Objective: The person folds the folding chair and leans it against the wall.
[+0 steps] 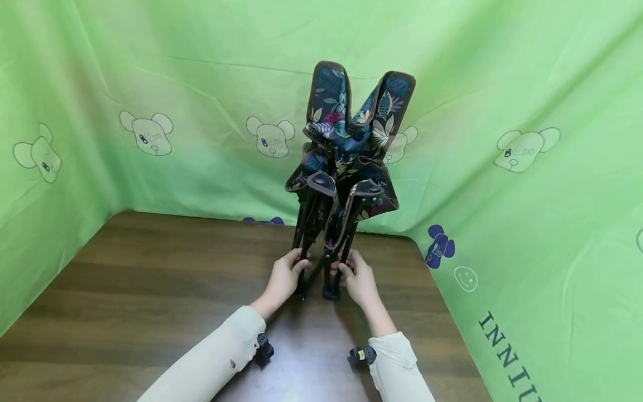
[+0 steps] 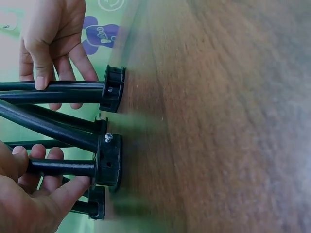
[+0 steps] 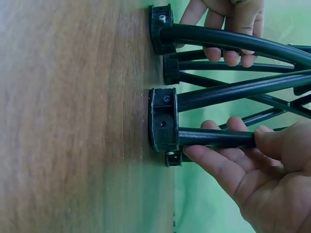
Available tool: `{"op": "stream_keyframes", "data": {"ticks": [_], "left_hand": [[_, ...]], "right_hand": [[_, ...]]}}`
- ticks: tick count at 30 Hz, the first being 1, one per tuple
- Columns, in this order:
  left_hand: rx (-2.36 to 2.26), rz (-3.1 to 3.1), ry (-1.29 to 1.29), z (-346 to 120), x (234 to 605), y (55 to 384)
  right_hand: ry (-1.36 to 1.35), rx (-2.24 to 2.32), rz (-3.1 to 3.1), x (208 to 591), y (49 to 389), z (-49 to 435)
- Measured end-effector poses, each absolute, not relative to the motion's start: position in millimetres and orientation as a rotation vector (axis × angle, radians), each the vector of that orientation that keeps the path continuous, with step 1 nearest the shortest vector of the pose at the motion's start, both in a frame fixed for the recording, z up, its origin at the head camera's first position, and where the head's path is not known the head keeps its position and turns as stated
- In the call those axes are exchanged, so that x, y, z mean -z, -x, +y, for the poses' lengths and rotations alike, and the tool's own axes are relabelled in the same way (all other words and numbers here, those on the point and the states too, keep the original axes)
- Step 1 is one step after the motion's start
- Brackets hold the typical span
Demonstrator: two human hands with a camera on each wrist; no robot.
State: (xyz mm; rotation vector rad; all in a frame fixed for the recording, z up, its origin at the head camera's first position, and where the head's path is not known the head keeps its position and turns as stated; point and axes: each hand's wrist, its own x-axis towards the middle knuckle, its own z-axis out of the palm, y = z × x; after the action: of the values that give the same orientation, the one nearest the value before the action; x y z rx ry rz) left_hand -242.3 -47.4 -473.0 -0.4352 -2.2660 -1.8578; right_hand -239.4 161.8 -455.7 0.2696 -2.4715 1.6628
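Note:
A folding camp chair with dark floral fabric and black tube legs stands upright and mostly folded on the table. Low on its left side, my left hand grips a leg tube between thumb and fingers, just above a black plastic foot. Opposite it, my right hand pinches another leg tube near its foot. The legs cross between the two hands, and the feet are close together at the tabletop. Fabric hangs in folds above the frame.
The brown wooden table reaches back to a green cloth backdrop printed with bear heads, which also encloses both sides. A small black camera sits on the left wrist, and another black camera on the right.

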Motion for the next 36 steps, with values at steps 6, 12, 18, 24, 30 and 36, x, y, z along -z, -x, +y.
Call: {"op": "stream_keyframes", "data": {"ticks": [6, 12, 18, 24, 30, 36], "left_hand": [[1.882, -2.243, 0.425, -46, 475, 244], [1.894, -2.254, 0.377, -43, 476, 240], [1.865, -2.239, 0.365, -42, 476, 244], [1.827, -2.26, 0.35, -42, 473, 248], [1.741, -2.283, 0.309, -40, 471, 244], [1.696, -2.286, 0.285, -33, 476, 234]], "right_hand": [[-0.286, -1.601, -2.479, 459, 240, 161], [-0.286, -1.591, -2.508, 459, 237, 163], [-0.294, -1.585, -2.502, 457, 240, 163], [-0.283, -1.589, -2.486, 456, 244, 162], [-0.243, -1.54, -2.496, 456, 243, 157], [-0.207, -1.55, -2.477, 463, 234, 156]]}}
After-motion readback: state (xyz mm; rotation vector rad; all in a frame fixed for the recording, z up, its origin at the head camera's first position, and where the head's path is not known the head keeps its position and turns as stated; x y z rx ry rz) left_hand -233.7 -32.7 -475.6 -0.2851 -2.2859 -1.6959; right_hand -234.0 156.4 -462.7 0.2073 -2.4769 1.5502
